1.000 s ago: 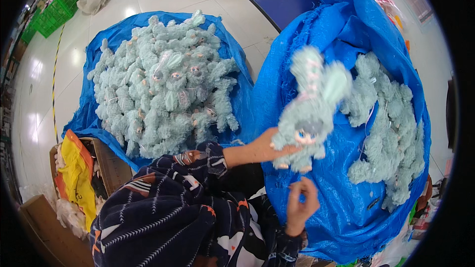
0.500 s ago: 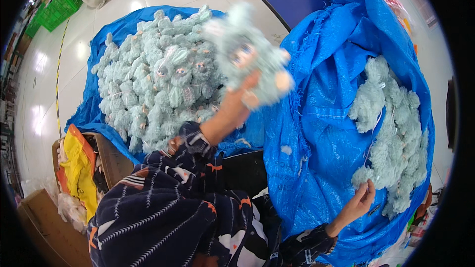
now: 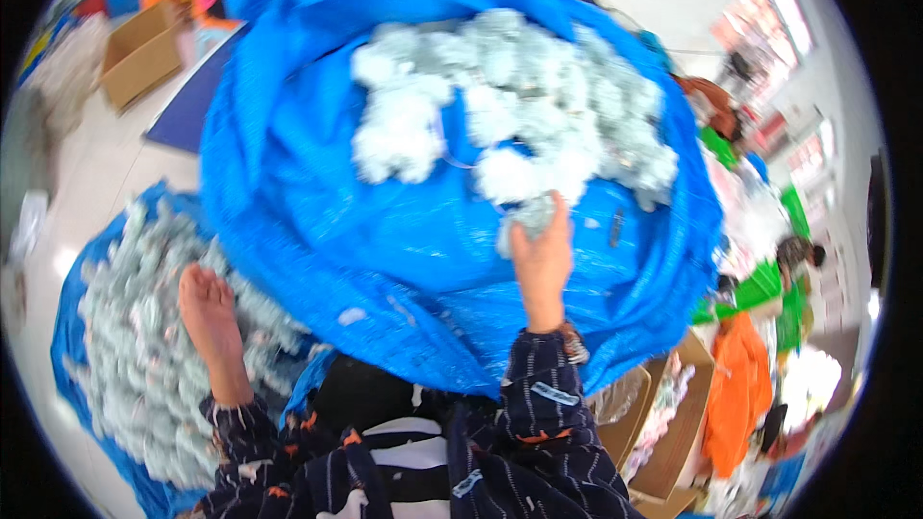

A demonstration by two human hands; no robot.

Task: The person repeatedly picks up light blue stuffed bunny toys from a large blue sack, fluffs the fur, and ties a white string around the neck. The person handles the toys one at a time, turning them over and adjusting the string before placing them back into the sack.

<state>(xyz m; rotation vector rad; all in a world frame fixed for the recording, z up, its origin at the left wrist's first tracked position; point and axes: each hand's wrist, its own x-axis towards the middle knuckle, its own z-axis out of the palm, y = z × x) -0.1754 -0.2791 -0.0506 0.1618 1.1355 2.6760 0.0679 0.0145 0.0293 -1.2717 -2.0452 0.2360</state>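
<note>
My right hand (image 3: 544, 264) is closed on a pale mint-green plush toy (image 3: 527, 221) at the near edge of a group of fluffy toys (image 3: 538, 106). They lie inside a large blue woven sack (image 3: 385, 250). Over at the left, my left hand (image 3: 210, 312) is raised with nothing in it, its fingers loosely extended. Beneath it lies a heap of similar plush toys (image 3: 144, 336) on a blue sheet (image 3: 72, 303). The faces of the toys in the sack do not show.
Beyond the sack's left side stands a dark blue panel (image 3: 192, 101), with an open cardboard box (image 3: 141, 55) farther back. Near my right arm are another cardboard box (image 3: 687, 404) with pale items and an orange cloth (image 3: 738, 394).
The plush toy has left my left hand, which is now empty and over the heap. My view has turned right toward the sack, where my right hand grips a toy.
</note>
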